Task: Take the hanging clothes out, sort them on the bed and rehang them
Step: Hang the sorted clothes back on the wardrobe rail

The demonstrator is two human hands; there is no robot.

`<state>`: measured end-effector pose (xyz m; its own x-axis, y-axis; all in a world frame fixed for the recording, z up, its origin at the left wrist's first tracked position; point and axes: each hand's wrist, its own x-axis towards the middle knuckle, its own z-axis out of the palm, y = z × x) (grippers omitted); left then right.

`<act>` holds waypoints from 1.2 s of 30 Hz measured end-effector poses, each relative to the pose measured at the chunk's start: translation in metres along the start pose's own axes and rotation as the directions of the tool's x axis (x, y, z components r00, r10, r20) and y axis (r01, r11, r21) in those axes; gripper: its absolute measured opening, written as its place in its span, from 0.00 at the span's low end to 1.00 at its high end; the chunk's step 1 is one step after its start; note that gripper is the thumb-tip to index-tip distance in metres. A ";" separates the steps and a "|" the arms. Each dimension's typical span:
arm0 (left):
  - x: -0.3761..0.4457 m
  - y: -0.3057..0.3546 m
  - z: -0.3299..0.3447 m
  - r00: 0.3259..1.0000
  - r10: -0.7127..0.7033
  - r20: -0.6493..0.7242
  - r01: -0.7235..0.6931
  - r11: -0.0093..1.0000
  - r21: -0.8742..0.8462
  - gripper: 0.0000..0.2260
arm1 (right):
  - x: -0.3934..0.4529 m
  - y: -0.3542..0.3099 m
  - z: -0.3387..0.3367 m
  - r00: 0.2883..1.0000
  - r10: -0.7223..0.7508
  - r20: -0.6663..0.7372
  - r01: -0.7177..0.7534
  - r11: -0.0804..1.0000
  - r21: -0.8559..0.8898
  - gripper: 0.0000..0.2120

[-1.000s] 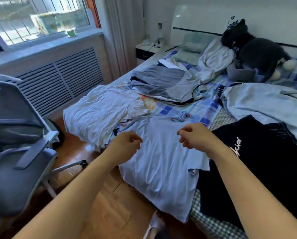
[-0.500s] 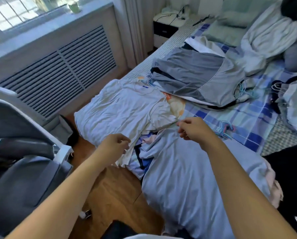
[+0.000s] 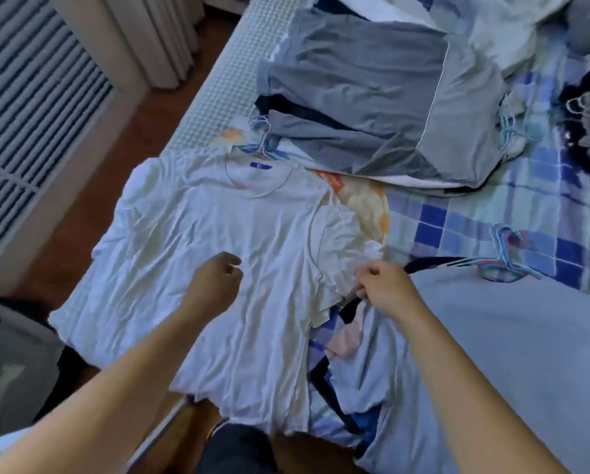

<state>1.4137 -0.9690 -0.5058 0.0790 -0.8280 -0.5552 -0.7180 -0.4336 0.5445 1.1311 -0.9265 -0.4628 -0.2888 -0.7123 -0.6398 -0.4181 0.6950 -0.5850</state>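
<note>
A wrinkled white T-shirt lies flat over the near corner of the bed, collar away from me. My left hand hovers over its middle with fingers curled and nothing in them. My right hand pinches cloth at the hem of the white shirt's right sleeve. A light-blue shirt lies under my right forearm, with light-blue hangers at its collar. A grey garment lies folded farther up the bed, and a hanger pokes out at its near left corner.
The bed has a blue checked sheet and more clothes at the far right. A slatted radiator cover and a curtain stand at the left beyond the wooden floor. A grey office chair is at lower left.
My view has tilted down and closer to the white T-shirt. Both hands moved left from the light-blue shirt to the white one, the right hand now at its sleeve.
</note>
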 end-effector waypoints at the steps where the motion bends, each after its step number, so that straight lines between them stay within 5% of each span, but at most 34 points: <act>1: 0.036 -0.018 -0.002 0.996 0.057 -0.067 -0.048 0.990 0.129 0.14 | 0.016 -0.005 0.023 1.000 0.012 0.000 -0.012 1.000 -0.027 0.11; 3: 0.109 -0.052 -0.005 0.956 0.235 -0.176 -0.152 0.909 0.388 0.21 | 0.050 -0.019 0.062 1.000 0.010 0.003 -0.009 0.994 -0.107 0.08; 6: 0.198 -0.104 0.006 0.926 0.368 -0.089 -0.248 0.766 0.593 0.27 | 0.119 -0.037 0.102 0.998 -0.056 0.001 0.055 0.961 -0.272 0.13; 8: 0.226 -0.131 0.022 0.904 0.428 -0.004 -0.330 0.703 0.630 0.29 | 0.166 -0.048 0.113 0.987 -0.153 -0.040 0.125 0.911 -0.392 0.16; 14: 0.241 -0.152 0.040 0.862 0.502 -0.073 -0.347 0.688 0.638 0.31 | 0.302 -0.090 0.129 0.904 -0.382 -0.191 0.184 0.753 -0.632 0.21; 21: 0.241 -0.147 0.033 0.876 0.482 -0.026 -0.376 0.715 0.590 0.31 | 0.328 -0.092 0.134 0.852 -0.484 -0.201 0.214 0.671 -0.710 0.08; 24: 0.226 -0.135 0.020 0.889 0.447 -0.101 -0.381 0.843 0.379 0.29 | 0.294 -0.090 0.130 0.746 -0.608 -0.271 0.326 0.689 -0.648 0.06; 28: 0.161 -0.099 0.021 0.972 0.201 -0.121 -0.223 0.953 -0.205 0.19 | 0.247 -0.076 0.118 0.641 -0.717 -0.273 0.332 0.580 -0.744 0.07; 31: 0.117 -0.064 0.027 0.997 0.005 0.081 0.037 0.863 -0.504 0.12 | 0.231 -0.086 0.118 0.571 -0.764 -0.300 0.416 0.585 -0.696 0.05; 34: 0.094 -0.045 0.031 0.980 0.003 0.197 0.135 0.714 -0.687 0.14 | 0.194 -0.094 0.133 0.483 -0.830 -0.280 0.579 0.543 -0.609 0.03; 36: 0.086 -0.042 0.034 0.977 0.040 0.210 0.148 0.582 -0.799 0.22 | 0.155 -0.081 0.153 0.495 -0.849 -0.183 0.640 0.499 -0.584 0.05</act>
<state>1.4267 -1.0102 -0.5982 -0.0971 -0.7513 -0.6528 0.1467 -0.6596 0.7372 1.2522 -1.0775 -0.5911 0.0548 -0.9609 0.2713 -0.8967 -0.1669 -0.4100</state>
